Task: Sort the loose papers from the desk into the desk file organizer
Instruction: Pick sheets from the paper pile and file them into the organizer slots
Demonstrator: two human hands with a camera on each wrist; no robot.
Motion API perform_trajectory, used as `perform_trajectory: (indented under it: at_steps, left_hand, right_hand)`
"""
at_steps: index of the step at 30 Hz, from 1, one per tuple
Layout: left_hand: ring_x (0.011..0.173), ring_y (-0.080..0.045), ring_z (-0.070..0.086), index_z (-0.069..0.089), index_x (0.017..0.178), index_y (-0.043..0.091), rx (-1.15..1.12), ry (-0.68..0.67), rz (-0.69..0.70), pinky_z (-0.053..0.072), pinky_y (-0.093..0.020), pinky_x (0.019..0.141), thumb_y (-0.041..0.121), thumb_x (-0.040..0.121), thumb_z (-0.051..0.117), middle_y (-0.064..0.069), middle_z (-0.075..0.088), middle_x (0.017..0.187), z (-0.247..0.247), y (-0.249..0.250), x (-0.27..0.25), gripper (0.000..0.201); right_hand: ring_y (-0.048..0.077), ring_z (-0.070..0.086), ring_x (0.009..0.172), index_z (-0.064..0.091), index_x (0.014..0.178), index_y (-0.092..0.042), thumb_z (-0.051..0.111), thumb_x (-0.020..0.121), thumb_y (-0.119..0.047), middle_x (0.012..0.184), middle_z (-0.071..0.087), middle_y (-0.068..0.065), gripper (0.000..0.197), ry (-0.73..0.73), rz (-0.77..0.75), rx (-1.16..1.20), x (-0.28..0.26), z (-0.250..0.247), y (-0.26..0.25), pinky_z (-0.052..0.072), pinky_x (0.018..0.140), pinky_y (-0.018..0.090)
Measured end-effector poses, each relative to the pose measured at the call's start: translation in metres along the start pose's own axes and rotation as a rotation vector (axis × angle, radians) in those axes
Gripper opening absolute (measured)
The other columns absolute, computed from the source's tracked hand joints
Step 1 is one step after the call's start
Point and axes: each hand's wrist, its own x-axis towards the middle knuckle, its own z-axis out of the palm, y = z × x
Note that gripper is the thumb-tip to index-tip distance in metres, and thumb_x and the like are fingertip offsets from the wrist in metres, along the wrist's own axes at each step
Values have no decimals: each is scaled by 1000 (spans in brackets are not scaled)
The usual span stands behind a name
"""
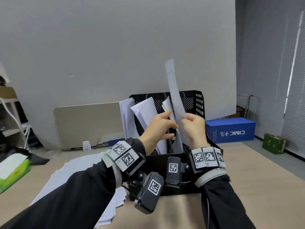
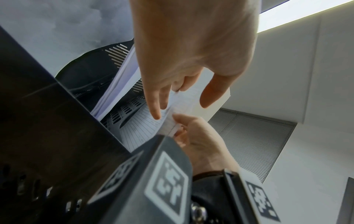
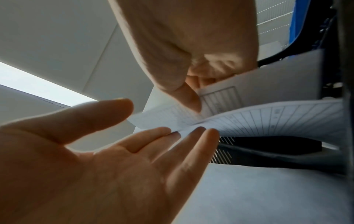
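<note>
From the head view, a sheet [image 1: 175, 103] is pinched upright by the right hand [image 1: 194, 128] above the organizer [image 1: 198, 103] on the desk [image 1: 231, 162]; loose papers [image 1: 79, 169] lie left. In the left wrist view, the left hand [image 2: 191, 60] is held wide, fingers straight. In the right wrist view, the sheet [image 3: 172, 116] is gripped by the thumb.

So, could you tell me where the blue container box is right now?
In the head view, the blue container box sits at right, behind the black file organizer.

both forearms raised side by side, left hand [image 1: 158, 128] fingers straight, right hand [image 1: 194, 128] fingers curled, pinching
</note>
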Motion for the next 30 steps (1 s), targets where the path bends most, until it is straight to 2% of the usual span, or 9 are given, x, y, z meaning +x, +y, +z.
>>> perform_trajectory:
  at_steps: [3,5,7,10,16,21,23,26,30]
  left_hand:
    - [137,-15,43,45,147,14,-9,9,-6,55,-40,97,-1,89,58,12,41,153,0,1,-1,61]
    - [118,-7,55,63,112,28,-35,-1,-11,54,-40,98,-5,90,54,32,66,110,1,5,-5,40]
    - [100,-1,58,57,90,34,-13,1,1,54,-39,98,-7,92,51,36,67,78,1,5,-6,41]
    - [116,-7,55,59,126,20,-29,8,3,53,-43,100,-4,91,54,22,60,117,-1,4,-1,43]
    - [133,-14,45,37,152,12,8,20,4,53,-43,100,0,90,57,6,34,158,0,0,-3,67]
    - [97,11,54,45,148,11,-1,3,22,56,-35,95,-3,91,54,25,49,130,-6,-4,-2,59]
    - [113,4,49,44,149,9,2,6,22,57,-33,92,-2,90,55,14,41,151,-9,-8,0,61]
    - [138,-11,36,39,152,12,-1,21,0,57,-34,94,0,89,58,5,29,162,-11,-12,0,67]
    - [139,-14,40,39,152,13,-30,-6,12,56,-33,94,1,90,58,6,35,158,-15,-13,-2,67]
  right_hand:
    - [20,61,113,65,125,-6,61,88,-5,117,66,6,37,-84,186,-73,2,5,13,48,79,29]
    - [21,62,107,66,119,-6,64,87,-12,111,68,8,33,-92,195,-119,3,6,17,49,74,29]
    - [18,59,88,66,104,-4,63,87,-12,91,62,7,18,-86,177,-130,2,6,13,47,69,28]
    - [18,47,63,52,76,-9,53,90,-1,68,47,7,16,-62,143,-154,-2,6,5,39,57,28]
    - [14,51,69,56,87,-11,43,99,-1,76,54,5,20,-144,220,-244,-4,11,2,40,62,28]
    - [15,52,67,61,87,-8,43,96,1,74,57,6,23,-167,120,-217,-2,19,-11,42,60,25]
    - [13,53,69,62,104,-2,43,96,0,83,58,8,20,-193,155,-280,-1,24,-10,40,58,24]
    - [20,60,90,37,148,-1,44,99,-4,116,57,16,50,-216,282,-363,-4,25,-2,42,66,24]
    - [27,39,140,15,158,-11,52,97,-7,156,32,13,71,-195,215,-232,-12,19,-9,36,95,31]
